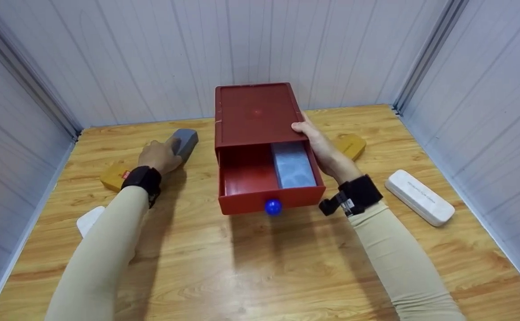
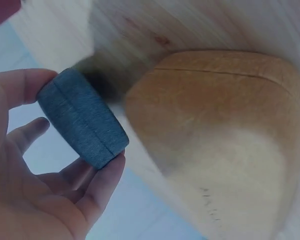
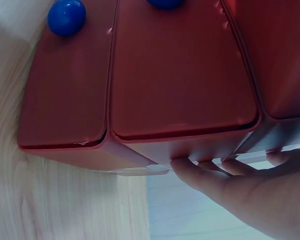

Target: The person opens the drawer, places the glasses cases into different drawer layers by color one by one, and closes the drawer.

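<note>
Wood-grain table (image 1: 206,249) amid 3 pale walls (image 1: 260,49), left hand (image 1: 159,156) pinching grey case (image 1: 189,141), unclenched right hand (image 1: 327,149) bracing cabinet (image 1: 257,113)

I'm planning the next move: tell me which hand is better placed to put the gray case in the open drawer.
Probably the left: the left hand pinches the gray case, while the right hand rests against the cabinet.

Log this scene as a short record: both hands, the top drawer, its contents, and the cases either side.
Left hand: grips grey glasses case
Right hand: against right side of red drawer cabinet
Top drawer: pulled open
Contents: blue-grey case, drawer's right side
Cabinet's left: mustard case; white case, partly hidden
Cabinet's right: another mustard case, partly hidden; another white case
</note>
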A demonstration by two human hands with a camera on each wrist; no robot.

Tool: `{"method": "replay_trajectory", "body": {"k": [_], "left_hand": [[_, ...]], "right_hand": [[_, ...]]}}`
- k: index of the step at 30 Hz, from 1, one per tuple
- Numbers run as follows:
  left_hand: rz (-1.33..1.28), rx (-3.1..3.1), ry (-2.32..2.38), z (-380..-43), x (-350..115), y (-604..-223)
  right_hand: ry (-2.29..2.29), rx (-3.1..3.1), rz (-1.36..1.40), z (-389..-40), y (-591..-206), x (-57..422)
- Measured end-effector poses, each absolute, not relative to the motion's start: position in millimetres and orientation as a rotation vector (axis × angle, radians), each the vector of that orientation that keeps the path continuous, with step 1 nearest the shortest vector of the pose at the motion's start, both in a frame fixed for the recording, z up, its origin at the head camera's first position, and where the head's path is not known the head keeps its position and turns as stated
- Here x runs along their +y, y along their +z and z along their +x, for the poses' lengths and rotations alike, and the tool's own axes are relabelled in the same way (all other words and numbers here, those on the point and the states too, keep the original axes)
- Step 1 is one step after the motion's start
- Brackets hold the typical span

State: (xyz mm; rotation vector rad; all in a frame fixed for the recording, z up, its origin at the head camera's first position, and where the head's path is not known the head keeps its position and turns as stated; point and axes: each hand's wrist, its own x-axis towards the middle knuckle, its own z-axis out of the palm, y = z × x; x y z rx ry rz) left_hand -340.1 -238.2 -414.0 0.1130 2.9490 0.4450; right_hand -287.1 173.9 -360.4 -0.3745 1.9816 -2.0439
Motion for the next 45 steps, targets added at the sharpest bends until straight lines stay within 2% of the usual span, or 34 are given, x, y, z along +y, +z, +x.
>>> {"method": "replay_trajectory", "body": {"k": [10, 19, 31, 45], "left_hand": [[0.249, 3.007, 0.526, -315, -239, -393], [0.316, 3.087, 0.646, -272, -251, -365], [0.391, 3.218, 0.763, -215, -251, -310], [0.820, 3.199, 0.754, -161, -211, -279]], "right_hand": [[-2.034, 1.988, -0.381, -288, -361, 170], [-2.028, 1.995, -0.418, -288, -359, 166], [-2.047, 1.967, -0.417, -290, -362, 168], [-2.041, 1.995, -0.391, -290, -361, 170]]}}
